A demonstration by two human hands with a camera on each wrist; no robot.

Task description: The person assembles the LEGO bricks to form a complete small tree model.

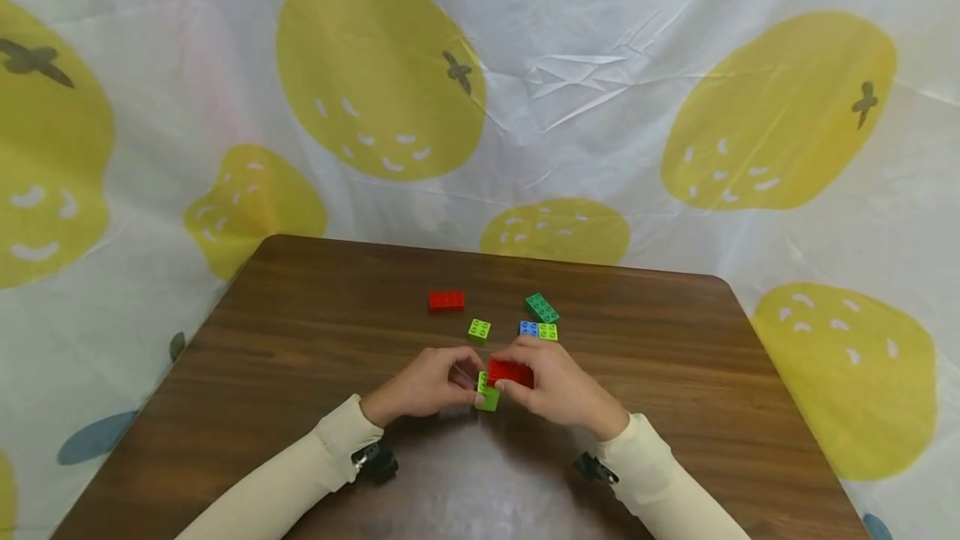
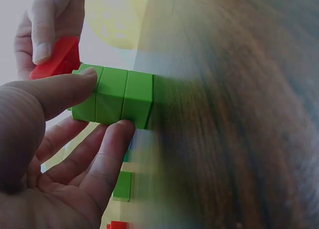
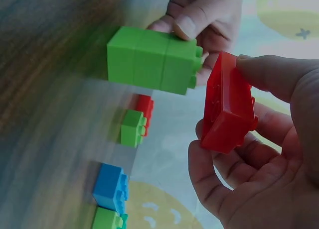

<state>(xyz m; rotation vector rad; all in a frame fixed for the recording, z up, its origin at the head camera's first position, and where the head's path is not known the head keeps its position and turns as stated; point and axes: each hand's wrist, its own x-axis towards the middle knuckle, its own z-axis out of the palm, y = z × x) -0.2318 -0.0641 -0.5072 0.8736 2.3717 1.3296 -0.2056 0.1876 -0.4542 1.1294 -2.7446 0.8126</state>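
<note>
A stack of three light green toy bricks [image 2: 112,95] stands on the table in front of the person. The left hand [image 1: 435,382] grips it from the side, thumb on one face and fingertips on another. The right hand [image 1: 558,382] pinches a red toy brick [image 3: 229,107] between thumb and fingers, close over the top of the stack. In the right wrist view the red brick's hollow underside faces the studs of the green stack, with a small gap between them.
Farther back on the brown table [image 1: 337,298] lie another red brick [image 1: 447,301], a small light green brick [image 1: 479,329], a dark green brick [image 1: 542,307], a blue brick [image 1: 528,328] and a light green one [image 1: 549,332] beside it. A lemon-print curtain [image 1: 570,123] hangs behind.
</note>
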